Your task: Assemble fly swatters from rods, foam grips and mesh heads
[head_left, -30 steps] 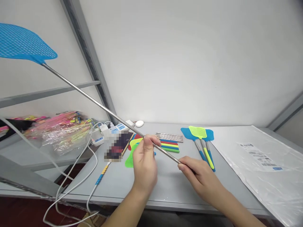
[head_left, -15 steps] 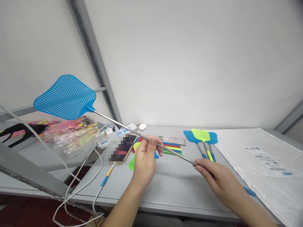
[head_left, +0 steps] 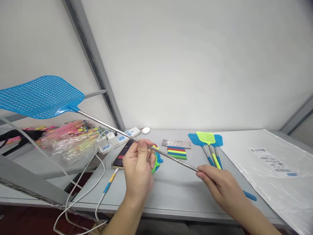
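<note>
A blue fly swatter (head_left: 46, 96) with a long metal telescopic rod is held slantwise above the table, its mesh head up at the left and partly cut off by the frame edge. My left hand (head_left: 139, 163) is closed around the middle of the rod, thumb on top. My right hand (head_left: 217, 182) pinches the rod's lower end. A blue handle grip (head_left: 249, 195) shows just beyond my right hand; whether it joins the rod is hidden. Behind my left hand lie loose green and blue swatter heads (head_left: 156, 162), partly covered.
Metal rods (head_left: 176, 143) and coloured handle grips (head_left: 177, 152) lie mid-table. Finished-looking swatters (head_left: 206, 138) lie right of them, beside a white plastic bag (head_left: 269, 163). A phone (head_left: 122, 155), power strips (head_left: 121, 138) and a white cable (head_left: 104, 163) are at the left.
My left hand has slid left along the rod with the swatter head moving further left, so the rod shows longer. My right hand keeps its pinch, shifted slightly left.
</note>
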A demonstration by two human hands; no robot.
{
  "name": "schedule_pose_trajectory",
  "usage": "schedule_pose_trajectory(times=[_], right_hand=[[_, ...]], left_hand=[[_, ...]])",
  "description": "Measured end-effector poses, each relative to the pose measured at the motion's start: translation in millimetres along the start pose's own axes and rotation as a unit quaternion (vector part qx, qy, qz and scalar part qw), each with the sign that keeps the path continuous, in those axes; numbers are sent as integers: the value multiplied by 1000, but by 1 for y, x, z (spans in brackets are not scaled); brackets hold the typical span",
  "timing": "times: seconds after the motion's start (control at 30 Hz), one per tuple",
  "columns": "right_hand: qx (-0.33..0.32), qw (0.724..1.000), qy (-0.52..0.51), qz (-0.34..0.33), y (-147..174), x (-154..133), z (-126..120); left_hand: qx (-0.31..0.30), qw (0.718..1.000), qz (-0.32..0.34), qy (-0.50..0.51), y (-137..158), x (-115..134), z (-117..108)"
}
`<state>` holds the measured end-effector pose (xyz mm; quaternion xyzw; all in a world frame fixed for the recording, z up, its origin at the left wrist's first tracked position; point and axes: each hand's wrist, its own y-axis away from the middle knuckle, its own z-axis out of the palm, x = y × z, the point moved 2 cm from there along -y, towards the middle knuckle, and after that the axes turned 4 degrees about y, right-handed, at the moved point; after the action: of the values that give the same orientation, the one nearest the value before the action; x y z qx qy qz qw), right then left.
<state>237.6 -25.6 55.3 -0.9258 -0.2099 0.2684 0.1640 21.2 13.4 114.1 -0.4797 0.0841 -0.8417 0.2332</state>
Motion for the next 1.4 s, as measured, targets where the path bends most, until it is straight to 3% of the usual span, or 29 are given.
schedule_pose_trajectory(times=[0.1,0.27,0.4,0.47,0.53,0.63,0.83,1.0,1.23,1.4], right_hand=[[-3,1000,4,9,3,2,1],[-15,1000,20,16,3,-3,0],[-6,1000,-6,23,-4,-13,-2],[2,999,-24,25,-10,-19,0],[9,999,-36,26,-15,-23,2],[10,999,-37,28,-21,-24,5],[-13,999,-18,26,-21,-14,7],[-21,1000,-3,20,-12,-2,11],[-12,1000,18,11,15,15,12],[50,996,68,7,27,38,13]], left_hand=[[13,1000,-1,18,-8,2,-3],[52,995,63,56,-28,12,-12],[83,995,32,52,-6,-8,-3],[46,998,-43,8,15,-28,5],[-47,993,-103,-24,32,-46,13],[-83,992,-89,-43,35,-54,14],[5,999,-32,12,-3,-29,1],[44,998,-15,49,-23,-9,-8],[29,998,13,57,-27,3,-11],[32,996,33,76,-33,9,-17]])
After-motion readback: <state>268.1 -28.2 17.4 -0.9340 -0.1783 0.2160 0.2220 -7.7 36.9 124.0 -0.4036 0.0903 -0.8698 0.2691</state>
